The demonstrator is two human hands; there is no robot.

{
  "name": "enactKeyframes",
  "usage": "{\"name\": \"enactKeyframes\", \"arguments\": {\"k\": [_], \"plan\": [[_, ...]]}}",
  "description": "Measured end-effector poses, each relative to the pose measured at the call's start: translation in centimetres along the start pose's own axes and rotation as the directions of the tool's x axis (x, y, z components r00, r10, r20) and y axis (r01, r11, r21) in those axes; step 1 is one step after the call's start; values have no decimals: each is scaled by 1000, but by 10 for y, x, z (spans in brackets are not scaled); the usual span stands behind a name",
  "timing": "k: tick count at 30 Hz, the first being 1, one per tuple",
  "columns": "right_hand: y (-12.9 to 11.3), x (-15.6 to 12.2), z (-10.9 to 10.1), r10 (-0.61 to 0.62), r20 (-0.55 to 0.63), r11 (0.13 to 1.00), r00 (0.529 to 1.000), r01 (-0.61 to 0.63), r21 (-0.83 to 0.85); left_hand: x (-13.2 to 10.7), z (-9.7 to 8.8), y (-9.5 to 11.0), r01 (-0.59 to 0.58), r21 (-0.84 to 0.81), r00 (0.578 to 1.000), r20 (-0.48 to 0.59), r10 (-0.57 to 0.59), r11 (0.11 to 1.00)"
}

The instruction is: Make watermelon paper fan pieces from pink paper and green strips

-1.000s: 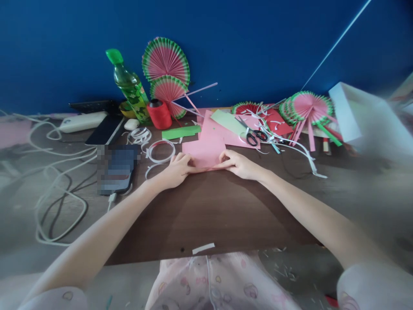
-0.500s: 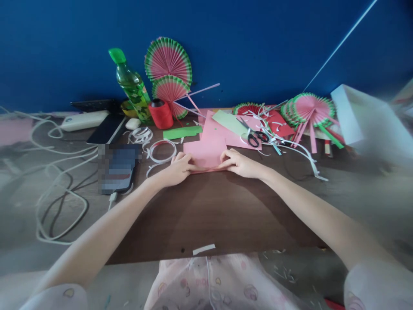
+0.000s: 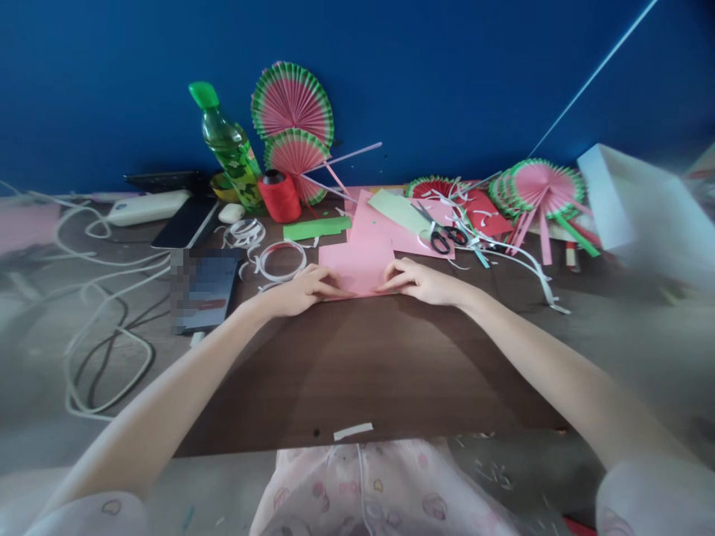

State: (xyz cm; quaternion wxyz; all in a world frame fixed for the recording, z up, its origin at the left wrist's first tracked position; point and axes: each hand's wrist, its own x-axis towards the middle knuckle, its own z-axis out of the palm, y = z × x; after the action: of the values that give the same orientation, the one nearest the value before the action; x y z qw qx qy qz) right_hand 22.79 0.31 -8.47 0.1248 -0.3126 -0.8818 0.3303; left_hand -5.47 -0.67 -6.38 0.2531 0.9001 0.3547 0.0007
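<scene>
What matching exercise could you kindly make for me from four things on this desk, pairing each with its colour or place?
Column 1
1. bottle
2. nearest sheet
3. thread spool
4. scissors

Column 2
A. red, standing beside the item with a green cap
B. black-handled, lying among paper strips
C. green cap, standing near the blue wall
D. pink, with the left hand and the right hand at its near edge

Right pairs: 1-C, 2-D, 3-A, 4-B
</scene>
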Motion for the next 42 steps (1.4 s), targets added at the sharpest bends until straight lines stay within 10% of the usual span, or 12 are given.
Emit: {"name": "enactKeyframes", "arguments": {"k": [10, 20, 25, 36, 42], "plan": [[-6, -8, 10, -84, -210, 992, 974, 62, -109, -13, 23, 15, -23, 238, 931, -350, 108, 971], [-18, -14, 17, -200, -237, 849, 951, 48, -526, -11, 26, 25, 60, 764, 867, -359, 345, 643], [-28, -12, 13, -184, -317, 819, 931, -33, -573, -5, 20, 27, 112, 650, 850, -454, 266, 752], [-63, -9, -49, 36, -531, 999, 846, -33, 16, -2, -47, 56, 32, 61, 755, -656, 16, 998], [-32, 2, -29, 72, -413, 993, 908, -102, -51, 8, -22, 25, 48, 87, 849, -528, 5, 995]]}}
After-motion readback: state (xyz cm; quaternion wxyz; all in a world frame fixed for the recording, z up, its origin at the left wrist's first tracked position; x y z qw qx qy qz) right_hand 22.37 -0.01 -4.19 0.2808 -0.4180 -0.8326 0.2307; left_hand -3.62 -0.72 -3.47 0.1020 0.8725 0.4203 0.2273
